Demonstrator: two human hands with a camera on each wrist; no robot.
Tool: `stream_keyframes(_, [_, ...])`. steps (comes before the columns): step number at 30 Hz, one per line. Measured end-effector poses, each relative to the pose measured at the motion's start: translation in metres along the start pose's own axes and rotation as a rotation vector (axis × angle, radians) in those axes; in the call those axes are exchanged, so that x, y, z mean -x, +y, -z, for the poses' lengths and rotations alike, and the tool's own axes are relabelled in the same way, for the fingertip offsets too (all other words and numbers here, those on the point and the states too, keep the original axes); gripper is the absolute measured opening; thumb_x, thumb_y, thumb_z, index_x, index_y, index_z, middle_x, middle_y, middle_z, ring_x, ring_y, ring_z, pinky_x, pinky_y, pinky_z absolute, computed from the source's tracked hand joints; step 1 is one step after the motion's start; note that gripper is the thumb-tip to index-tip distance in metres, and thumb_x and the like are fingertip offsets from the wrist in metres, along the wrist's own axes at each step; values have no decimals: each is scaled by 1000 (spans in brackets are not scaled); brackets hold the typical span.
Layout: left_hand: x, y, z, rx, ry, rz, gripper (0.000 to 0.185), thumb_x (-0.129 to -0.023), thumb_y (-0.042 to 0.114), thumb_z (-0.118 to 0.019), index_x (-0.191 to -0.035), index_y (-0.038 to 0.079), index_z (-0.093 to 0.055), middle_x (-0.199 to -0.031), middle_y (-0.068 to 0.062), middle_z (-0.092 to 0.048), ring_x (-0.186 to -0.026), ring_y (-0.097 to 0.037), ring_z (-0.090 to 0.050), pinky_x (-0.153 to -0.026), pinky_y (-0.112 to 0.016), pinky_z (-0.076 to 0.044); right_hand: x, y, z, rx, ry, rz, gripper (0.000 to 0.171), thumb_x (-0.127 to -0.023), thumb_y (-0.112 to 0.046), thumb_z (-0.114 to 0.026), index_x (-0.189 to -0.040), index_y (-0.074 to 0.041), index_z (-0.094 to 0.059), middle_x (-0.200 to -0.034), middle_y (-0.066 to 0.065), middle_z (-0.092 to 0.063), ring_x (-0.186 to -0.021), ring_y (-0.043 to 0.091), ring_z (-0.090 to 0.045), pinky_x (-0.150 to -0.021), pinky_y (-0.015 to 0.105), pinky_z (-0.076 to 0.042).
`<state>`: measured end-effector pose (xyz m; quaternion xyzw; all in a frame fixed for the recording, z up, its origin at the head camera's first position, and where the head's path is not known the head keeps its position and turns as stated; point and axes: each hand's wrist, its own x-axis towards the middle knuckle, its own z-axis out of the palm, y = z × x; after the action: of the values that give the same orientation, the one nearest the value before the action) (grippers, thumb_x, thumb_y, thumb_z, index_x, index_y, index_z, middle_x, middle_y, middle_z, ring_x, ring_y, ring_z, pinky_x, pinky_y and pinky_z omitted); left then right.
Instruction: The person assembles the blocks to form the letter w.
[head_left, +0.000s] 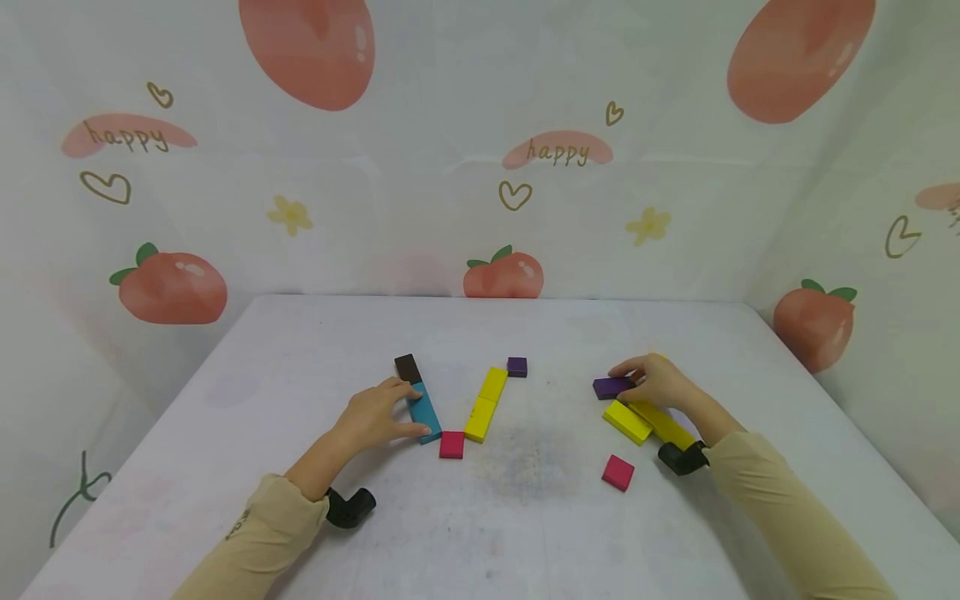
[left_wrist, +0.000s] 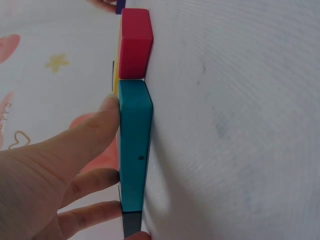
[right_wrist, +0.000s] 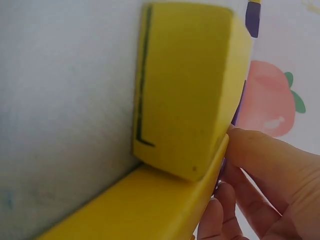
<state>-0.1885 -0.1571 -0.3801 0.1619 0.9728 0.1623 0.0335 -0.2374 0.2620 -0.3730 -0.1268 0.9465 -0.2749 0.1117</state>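
A: Teal block (head_left: 424, 412), flat on the table (head_left: 525, 517): left hand (head_left: 375, 417) grips its long sides, thumb and fingers curled round. Brown block (head_left: 407, 367) at its far end, red block (head_left: 452, 444) at its near end.

B: Purple block (head_left: 611, 387): right hand (head_left: 660, 383) pinches it, fingers hiding its right end. Two long yellow blocks (head_left: 628, 422) just beside, one partly under the wrist.
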Motion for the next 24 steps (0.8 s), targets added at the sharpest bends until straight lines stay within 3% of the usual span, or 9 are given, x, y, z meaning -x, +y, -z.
stream_keyframes(14, [-1, -1, -1, 9, -9, 1, 59, -76, 43, -73, -121, 7, -60, -129, -19, -54, -111, -36, -56, -92, -52, -49, -2, 2, 0, 22, 21, 27, 34, -83, -11, -69, -115, -2, -64, -112, 23, -60, -94, 29, -56, -81, 39, -54])
stream_keyframes(24, [-1, 0, -1, 4, -5, 3, 60, -76, 43, -73, -121, 7, -60, -129, -19, -54, -113, -35, -55, -93, -52, -48, -4, -12, 4, 19, 32, 72, 37, -83, -16, -70, -116, -3, -63, -111, 21, -62, -93, 28, -57, -77, 33, -54])
